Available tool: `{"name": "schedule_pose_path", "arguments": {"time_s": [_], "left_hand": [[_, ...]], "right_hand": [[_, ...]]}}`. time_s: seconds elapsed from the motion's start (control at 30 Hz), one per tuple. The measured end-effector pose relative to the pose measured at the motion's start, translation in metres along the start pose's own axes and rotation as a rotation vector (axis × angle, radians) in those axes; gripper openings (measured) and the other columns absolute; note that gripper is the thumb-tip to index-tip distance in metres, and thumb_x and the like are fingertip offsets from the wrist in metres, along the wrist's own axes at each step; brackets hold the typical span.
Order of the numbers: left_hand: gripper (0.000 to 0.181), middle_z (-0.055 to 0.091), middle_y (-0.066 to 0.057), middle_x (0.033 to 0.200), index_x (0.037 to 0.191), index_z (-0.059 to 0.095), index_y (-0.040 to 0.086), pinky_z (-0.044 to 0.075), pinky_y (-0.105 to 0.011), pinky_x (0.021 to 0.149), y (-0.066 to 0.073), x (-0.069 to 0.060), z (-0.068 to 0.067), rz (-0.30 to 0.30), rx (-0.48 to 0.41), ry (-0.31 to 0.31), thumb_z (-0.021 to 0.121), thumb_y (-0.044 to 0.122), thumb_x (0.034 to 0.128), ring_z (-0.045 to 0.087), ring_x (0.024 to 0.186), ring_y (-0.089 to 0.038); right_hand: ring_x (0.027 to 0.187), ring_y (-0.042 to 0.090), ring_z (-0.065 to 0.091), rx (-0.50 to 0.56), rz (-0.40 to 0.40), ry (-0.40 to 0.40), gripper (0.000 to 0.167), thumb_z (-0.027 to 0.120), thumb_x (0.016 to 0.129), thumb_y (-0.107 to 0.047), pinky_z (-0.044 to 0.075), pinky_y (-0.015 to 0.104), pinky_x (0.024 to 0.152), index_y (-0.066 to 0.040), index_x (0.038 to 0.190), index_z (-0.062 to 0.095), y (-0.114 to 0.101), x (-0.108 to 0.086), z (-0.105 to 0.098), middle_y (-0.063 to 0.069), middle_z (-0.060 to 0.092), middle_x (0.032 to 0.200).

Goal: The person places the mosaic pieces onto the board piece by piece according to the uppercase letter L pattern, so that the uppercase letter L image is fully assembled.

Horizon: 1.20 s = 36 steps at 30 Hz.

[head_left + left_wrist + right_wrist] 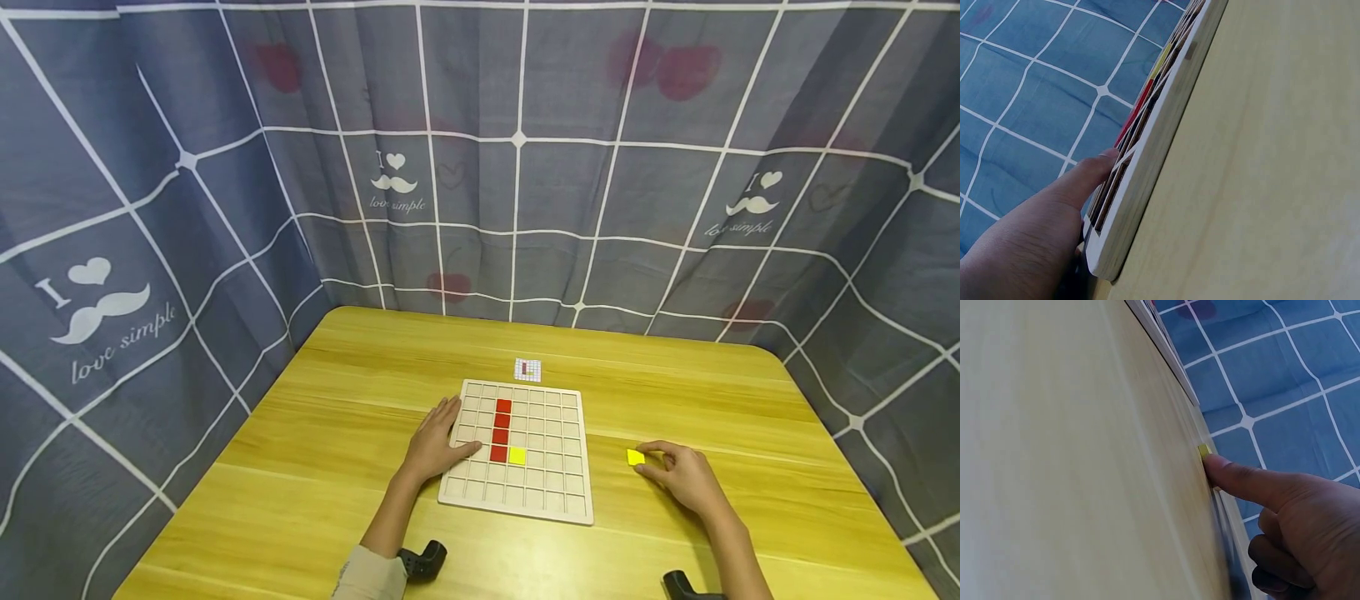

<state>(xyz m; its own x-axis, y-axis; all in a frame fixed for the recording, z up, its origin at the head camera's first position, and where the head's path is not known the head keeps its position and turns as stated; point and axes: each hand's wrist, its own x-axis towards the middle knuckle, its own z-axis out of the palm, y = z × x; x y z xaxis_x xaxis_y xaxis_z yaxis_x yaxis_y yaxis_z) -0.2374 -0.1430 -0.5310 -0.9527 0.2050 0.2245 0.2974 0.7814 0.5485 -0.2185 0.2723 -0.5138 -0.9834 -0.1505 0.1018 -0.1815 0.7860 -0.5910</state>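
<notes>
A pale wooden grid board (555, 492) lies on the table. Several red square tiles (502, 421) form a column in its cells, and one yellow tile (517, 456) sits just right of the lowest red one. My left hand (433, 446) rests at the board's left edge, its fingers extended along the side. Its thumb (1088, 178) lies over the top of the grid; the other fingers are mostly hidden in the left wrist view. Right of the board, my right hand (686, 475) pinches a second yellow tile (635, 457) between thumb and forefinger, close to the tabletop.
Behind the board lies a small card (527, 370) printed with a grid and a coloured pattern. A grey-blue checked curtain (480, 183) surrounds the back and sides of the wooden table (300, 500). Black devices (425, 562) are seen by both wrists.
</notes>
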Motion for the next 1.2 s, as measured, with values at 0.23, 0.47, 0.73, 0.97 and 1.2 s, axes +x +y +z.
{"name": "schedule_pose_path", "arguments": {"time_s": [0.23, 0.47, 0.73, 0.97, 1.2], "left_hand": [[0.091, 0.030, -0.016, 0.146, 0.142, 0.032, -0.001, 0.015, -0.043, 0.112, 0.001, -0.001, -0.001, -0.004, -0.002, -0.006, 0.065, 0.055, 0.0781, 0.020, 0.137, -0.028], [0.091, 0.031, -0.015, 0.146, 0.142, 0.032, 0.000, 0.016, -0.044, 0.112, 0.001, -0.001, -0.001, -0.007, 0.002, -0.008, 0.064, 0.055, 0.0780, 0.020, 0.137, -0.028], [0.091, 0.031, -0.015, 0.147, 0.142, 0.032, 0.000, 0.015, -0.043, 0.112, 0.001, -0.001, 0.000, -0.006, 0.000, -0.008, 0.064, 0.056, 0.0780, 0.020, 0.137, -0.028], [0.091, 0.031, -0.014, 0.146, 0.142, 0.033, -0.001, 0.016, -0.043, 0.112, 0.002, 0.000, -0.001, -0.002, 0.006, -0.004, 0.064, 0.056, 0.0779, 0.020, 0.137, -0.028], [0.091, 0.031, -0.015, 0.146, 0.142, 0.033, -0.001, 0.016, -0.043, 0.112, 0.002, 0.000, -0.001, -0.002, 0.012, -0.002, 0.065, 0.055, 0.0780, 0.021, 0.137, -0.029]], "right_hand": [[0.043, 0.006, 0.024, 0.007, -0.037, 0.032, 0.036, 0.073, 0.078, -0.034, 0.026, 0.020, 0.040, -0.012, 0.105, 0.068, -0.014, 0.003, 0.005, -0.004, 0.034, 0.052], [0.042, 0.004, 0.021, 0.055, -0.130, 0.106, 0.031, 0.074, 0.076, -0.036, 0.024, 0.019, 0.038, -0.016, 0.100, 0.070, -0.040, 0.012, 0.021, -0.008, 0.030, 0.050], [0.043, 0.001, 0.016, 0.086, -0.230, 0.129, 0.027, 0.077, 0.074, -0.033, 0.019, 0.018, 0.038, -0.020, 0.097, 0.070, -0.071, 0.020, 0.044, -0.011, 0.025, 0.048], [0.044, 0.000, 0.017, 0.084, -0.261, 0.069, 0.024, 0.076, 0.075, -0.035, 0.018, 0.017, 0.040, -0.023, 0.095, 0.070, -0.092, 0.025, 0.062, -0.013, 0.026, 0.047], [0.042, 0.000, 0.019, 0.067, -0.282, 0.037, 0.026, 0.075, 0.074, -0.039, 0.021, 0.018, 0.039, -0.025, 0.095, 0.070, -0.099, 0.025, 0.078, -0.014, 0.029, 0.045]]}}
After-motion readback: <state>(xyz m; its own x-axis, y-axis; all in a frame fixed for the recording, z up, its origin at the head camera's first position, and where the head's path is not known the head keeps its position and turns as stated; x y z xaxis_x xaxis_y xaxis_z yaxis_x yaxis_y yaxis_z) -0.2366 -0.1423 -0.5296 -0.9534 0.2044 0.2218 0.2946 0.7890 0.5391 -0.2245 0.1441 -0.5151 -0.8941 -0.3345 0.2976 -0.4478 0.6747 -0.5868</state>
